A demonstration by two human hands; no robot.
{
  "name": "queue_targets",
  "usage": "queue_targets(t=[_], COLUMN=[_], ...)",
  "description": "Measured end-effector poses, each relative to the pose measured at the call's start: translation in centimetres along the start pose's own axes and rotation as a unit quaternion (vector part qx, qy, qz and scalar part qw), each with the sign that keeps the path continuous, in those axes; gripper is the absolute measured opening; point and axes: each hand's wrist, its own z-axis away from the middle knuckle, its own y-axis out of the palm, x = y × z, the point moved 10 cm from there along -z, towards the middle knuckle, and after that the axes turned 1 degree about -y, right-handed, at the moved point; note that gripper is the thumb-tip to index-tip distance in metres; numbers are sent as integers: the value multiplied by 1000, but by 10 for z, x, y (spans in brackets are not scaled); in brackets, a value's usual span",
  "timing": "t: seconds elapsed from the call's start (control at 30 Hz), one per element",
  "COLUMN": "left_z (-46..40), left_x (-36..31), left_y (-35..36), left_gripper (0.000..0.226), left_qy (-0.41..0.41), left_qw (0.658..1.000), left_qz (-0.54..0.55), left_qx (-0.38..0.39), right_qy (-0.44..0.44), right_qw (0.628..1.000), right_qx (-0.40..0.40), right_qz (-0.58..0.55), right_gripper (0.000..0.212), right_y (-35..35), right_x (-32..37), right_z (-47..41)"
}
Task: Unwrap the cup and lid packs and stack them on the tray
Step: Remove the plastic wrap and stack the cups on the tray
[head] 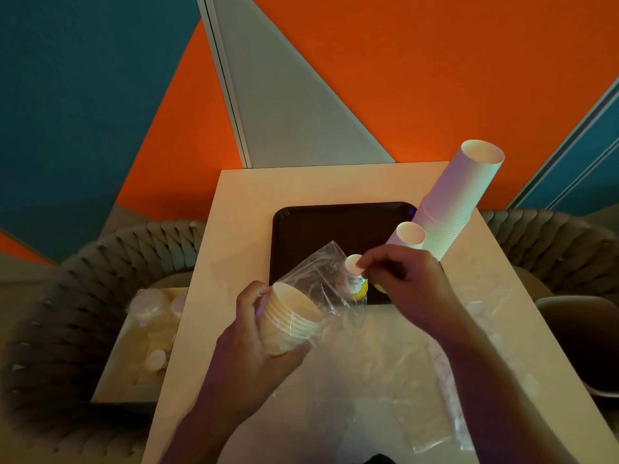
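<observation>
No writing can be read anywhere. The left hand [248,333] grips a short stack of paper cups [290,319] inside a clear plastic wrapper [321,272], above the table's [241,209] middle. The right hand [407,279] pinches the wrapper's far end over the near edge of the dark tray [321,222], which holds two taller cup stacks [452,209].

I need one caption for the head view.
Left hand grips wrapped cups; right hand pinches the plastic.

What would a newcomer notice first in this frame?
Probably the tall stack of white cups leaning at the right edge of the dark tray. Next, the hands near the table's middle: the left hand grips a short cup stack in clear wrap, while the right hand pinches the wrap's far end.
</observation>
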Motion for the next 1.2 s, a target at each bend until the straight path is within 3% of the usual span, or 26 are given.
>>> queue_targets(t=[0.2,0.33,0.53,0.77,0.97,1.2], left_z=[-1,0,2,3,3,3], left_x=[-3,0,-5,-7,-11,5], left_y=[1,2,3,7,7,6], left_gripper=[90,90,84,79,87,99], left_qy=[1,-4,0,-14,7,-21], left_qw=[1000,1000,1000,999,999,998], left_qz=[-10,-9,4,9,-2,-39], left_qx=[1,9,21,42,40,40], right_qy=[0,2,-82,-30,-25,38], right_qw=[987,973,943,952,952,961], right_qx=[142,211,298,298,253,195], right_qz=[-78,-93,-121,-70,-169,-195], right_gripper=[35,12,6,14,20,54], right_y=[40,61,84,97,78,58], right_x=[17,20,50,34,42,18], right_z=[6,9,20,20,19,15])
